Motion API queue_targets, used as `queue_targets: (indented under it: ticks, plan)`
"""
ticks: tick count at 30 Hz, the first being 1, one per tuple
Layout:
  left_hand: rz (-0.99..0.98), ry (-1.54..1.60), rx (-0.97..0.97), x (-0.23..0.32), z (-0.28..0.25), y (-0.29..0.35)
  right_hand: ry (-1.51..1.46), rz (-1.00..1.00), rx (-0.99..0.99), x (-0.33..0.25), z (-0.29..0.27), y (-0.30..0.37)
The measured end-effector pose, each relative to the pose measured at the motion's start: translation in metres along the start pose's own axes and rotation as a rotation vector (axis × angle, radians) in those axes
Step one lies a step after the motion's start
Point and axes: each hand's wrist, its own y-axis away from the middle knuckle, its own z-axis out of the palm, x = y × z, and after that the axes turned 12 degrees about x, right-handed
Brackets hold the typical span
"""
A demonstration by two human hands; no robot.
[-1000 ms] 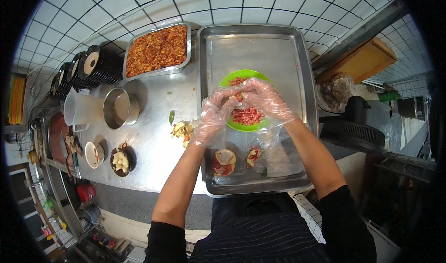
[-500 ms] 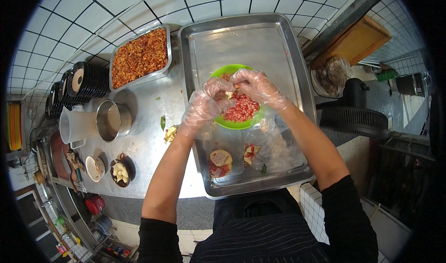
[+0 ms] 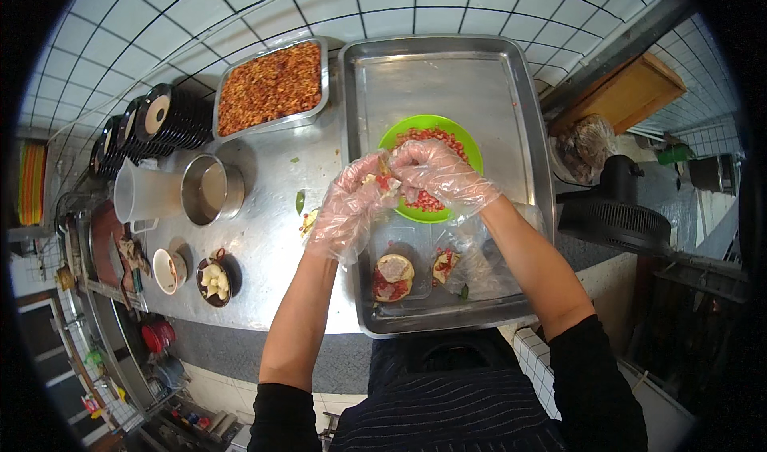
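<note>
Steel tray (image 3: 447,85), gloved hands hiding food

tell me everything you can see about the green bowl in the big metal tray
The green bowl is round, bright green and looks like plastic. It sits upright near the middle of the large steel tray. It holds a red chopped filling with pale specks. Both gloved hands, the left hand and the right hand, hover over its near side and hide much of it, pinching some food together; whether they touch the rim cannot be told.
</note>
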Motion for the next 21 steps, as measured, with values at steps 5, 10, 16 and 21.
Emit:
queue_targets:
  ticks: [5, 10, 16, 21]
  plan:
    - [0.09, -0.039, -0.059, 0.016, -0.019, 0.028, -0.055, -0.032, -0.09, -0.006, 0.033, 0.0]
    - [0.191, -0.021, 0.135, 0.019, -0.047, 0.05, -0.122, -0.067, -0.095, -0.011, 0.063, 0.003]
    - [0.469, -0.187, 0.221, 0.017, -0.063, 0.062, 0.148, -0.193, -0.091, -0.009, 0.087, 0.002]
    - [0.531, -0.265, 0.26, 0.011, -0.071, 0.062, 0.198, -0.308, -0.105, -0.001, 0.095, 0.0]
